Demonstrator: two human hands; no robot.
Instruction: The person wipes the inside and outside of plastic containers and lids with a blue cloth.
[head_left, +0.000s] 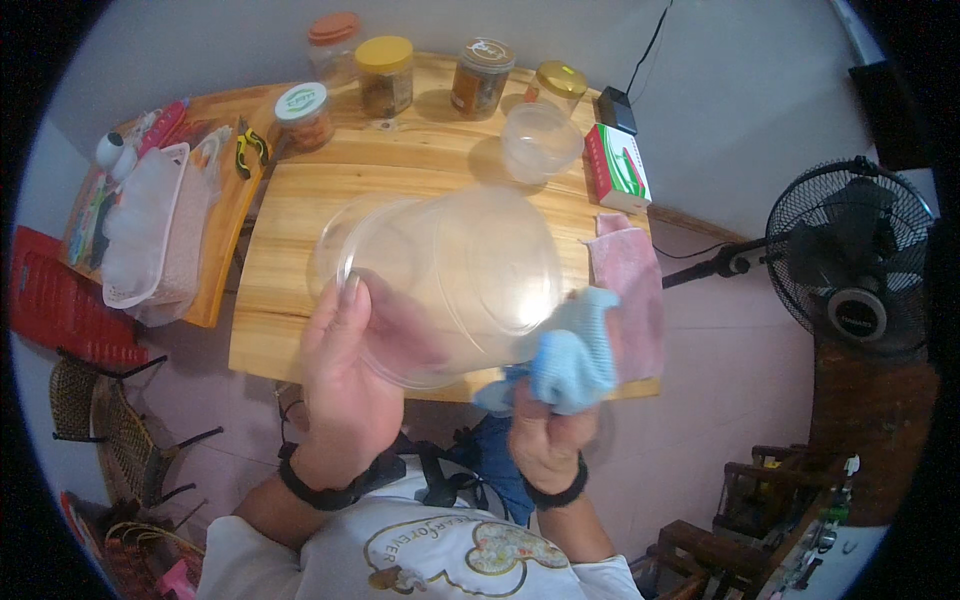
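A large clear plastic container (480, 262) is tilted on its side above the wooden table (300, 337). My left hand (349, 360) grips its rim, thumb on the near side and the fingers showing blurred through the plastic. My right hand (555, 427) holds a crumpled light-blue cloth (574, 360) close to the container's base end. Behind the container's rim, a round clear plastic piece (334, 232) shows on the table; whether it is a lid cannot be told. A smaller clear plastic tub (540, 142) stands farther back. A pink cloth (630, 300) lies along the table's right edge.
Several lidded jars (386, 75) line the back. A red, white and green box (619, 165) sits at the right edge. Left are yellow-and-black pliers (250, 148) and a white plastic basket (176, 225). A black fan (855, 255) stands right, a red plastic stool or chair (60, 300) left.
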